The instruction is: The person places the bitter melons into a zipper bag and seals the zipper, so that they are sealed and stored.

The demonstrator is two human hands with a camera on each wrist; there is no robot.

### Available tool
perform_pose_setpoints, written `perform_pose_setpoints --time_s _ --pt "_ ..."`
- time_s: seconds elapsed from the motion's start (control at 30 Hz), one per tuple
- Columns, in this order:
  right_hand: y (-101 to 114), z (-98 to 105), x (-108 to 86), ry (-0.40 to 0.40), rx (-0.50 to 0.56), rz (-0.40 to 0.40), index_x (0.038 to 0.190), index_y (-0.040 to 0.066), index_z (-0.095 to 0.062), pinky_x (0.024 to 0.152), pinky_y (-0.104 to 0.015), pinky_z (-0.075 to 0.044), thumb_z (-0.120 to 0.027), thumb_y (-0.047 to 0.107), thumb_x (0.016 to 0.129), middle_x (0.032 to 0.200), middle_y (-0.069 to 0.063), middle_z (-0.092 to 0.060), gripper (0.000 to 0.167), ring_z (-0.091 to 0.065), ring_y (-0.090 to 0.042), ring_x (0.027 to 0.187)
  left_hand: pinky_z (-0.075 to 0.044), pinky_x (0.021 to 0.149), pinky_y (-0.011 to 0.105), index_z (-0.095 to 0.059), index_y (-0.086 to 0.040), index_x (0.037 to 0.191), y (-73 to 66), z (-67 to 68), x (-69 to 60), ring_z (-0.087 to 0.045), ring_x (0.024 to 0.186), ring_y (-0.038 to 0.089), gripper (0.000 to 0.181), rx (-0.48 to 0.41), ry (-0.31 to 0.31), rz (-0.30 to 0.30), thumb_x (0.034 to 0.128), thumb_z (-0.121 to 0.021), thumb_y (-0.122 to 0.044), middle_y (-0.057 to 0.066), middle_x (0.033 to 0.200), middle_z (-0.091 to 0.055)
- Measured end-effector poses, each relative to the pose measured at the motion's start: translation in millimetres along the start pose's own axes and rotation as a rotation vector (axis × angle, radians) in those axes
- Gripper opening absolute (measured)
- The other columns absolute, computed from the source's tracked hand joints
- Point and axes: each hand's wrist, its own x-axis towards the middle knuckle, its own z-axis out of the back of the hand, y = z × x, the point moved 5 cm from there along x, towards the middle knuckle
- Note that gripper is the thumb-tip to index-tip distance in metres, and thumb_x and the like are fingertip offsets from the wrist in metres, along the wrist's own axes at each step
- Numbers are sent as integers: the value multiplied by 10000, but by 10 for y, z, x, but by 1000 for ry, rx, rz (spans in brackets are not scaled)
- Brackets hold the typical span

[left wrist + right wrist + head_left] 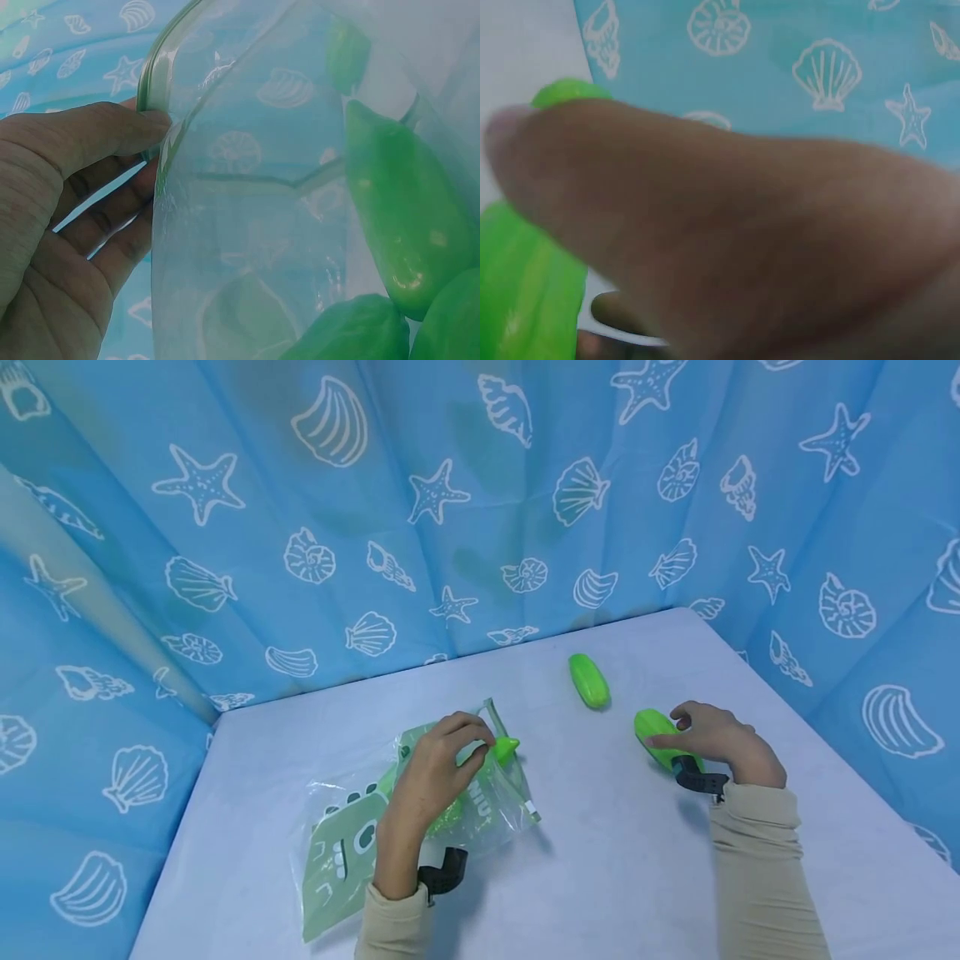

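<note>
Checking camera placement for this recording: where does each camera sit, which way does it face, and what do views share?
Head: on the head, facing forward and down at table, bag and curtain; left hand, right hand and sleeves show.
Left wrist: on that wrist, facing the bag's edge; part of the left hand shows.
Right wrist: on that wrist, facing a green object and curtain; part of the right hand shows.
Shared: bag, in head and left wrist.

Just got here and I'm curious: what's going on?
A person's left hand pinches the edge of a clear plastic bag with a green cartoon print, which holds glossy green pieces. Their right hand has its thumb across a bright green, elongated piece; whether it grips firmly is unclear. Another bright green, elongated piece lies farther back on the white table.
</note>
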Motion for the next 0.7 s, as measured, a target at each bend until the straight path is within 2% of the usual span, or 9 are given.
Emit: perform_pose_setpoints --time_s 0.2,0.37,0.57,0.7 --pt "-186 -59 -10 76 63 26 1326 -197 -445 895 -593 -477 -734 490 859 1265 -354 -523 879 -514 -460 1105 -549 855 259 -741 -97 979 -1 -5 0 -620 1000 138 166 2 1 3 875 -744 32 12 1070 -656" --pt "-252 -44 -6 49 106 20 1274 -202 -500 852 -555 -487 -757 389 857 1184 -315 -576 768 -535 -427 1047 -548 856 255 -741 -98 980 -11 -6 9 -620 1001 134 165 9 10 7 876 -744 29 8 1071 -656" --pt "-77 -4 23 -42 88 82 1290 -143 -547 841 -586 -463 -747 369 865 1184 -283 -601 695 -560 -410 1048 -547 863 253 -742 -111 983 -16 -9 9 -621 1004 132 174 17 11 14 875 -748 26 5 1072 -659" --pt "83 -7 32 -59 116 136 1314 -95 -560 876 -618 -442 -750 369 867 1220 -268 -599 672 -547 -405 1088 -546 867 253 -742 -109 984 -18 -10 6 -621 1011 135 173 12 8 16 874 -749 25 8 1075 -658"
